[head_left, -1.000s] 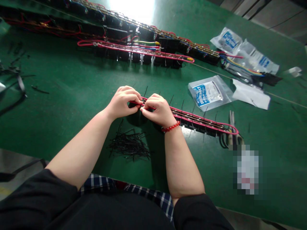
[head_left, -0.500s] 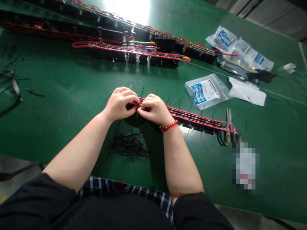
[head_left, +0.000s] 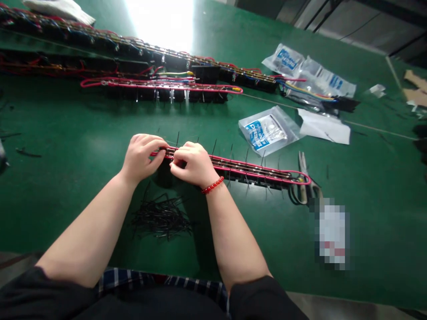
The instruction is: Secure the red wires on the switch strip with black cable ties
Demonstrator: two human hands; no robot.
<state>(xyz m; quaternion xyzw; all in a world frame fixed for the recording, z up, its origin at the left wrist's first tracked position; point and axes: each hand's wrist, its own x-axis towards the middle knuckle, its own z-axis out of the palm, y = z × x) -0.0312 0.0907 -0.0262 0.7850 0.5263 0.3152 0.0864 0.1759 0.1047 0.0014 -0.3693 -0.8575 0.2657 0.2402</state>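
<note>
A long black strip (head_left: pixel 250 169) with a red wire looped along its top lies slantwise in front of me. Thin black ties (head_left: pixel 214 146) stick out along both its sides. Its left end is pinched between the thumb and fingers of my left hand (head_left: pixel 142 155). Just to the right, my right hand (head_left: pixel 193 163), with a red bead bracelet at the wrist, is closed over the strip. Whatever lies between its fingertips is hidden. Below both hands is a loose pile of black ties (head_left: pixel 162 218).
Scissors (head_left: pixel 303 178) lie by the strip's right end, near a blurred-out white item (head_left: pixel 332 233). Farther back are a plastic bag with a blue label (head_left: pixel 267 131), white paper (head_left: pixel 323 126), a second red-wired strip (head_left: pixel 173 89) and long wired assemblies (head_left: pixel 133 46).
The view has shifted, so the table's contents appear farther left and slightly lower. My fingertips, close together before, now have a small gap, the left hand being farther toward the strip's left end.
</note>
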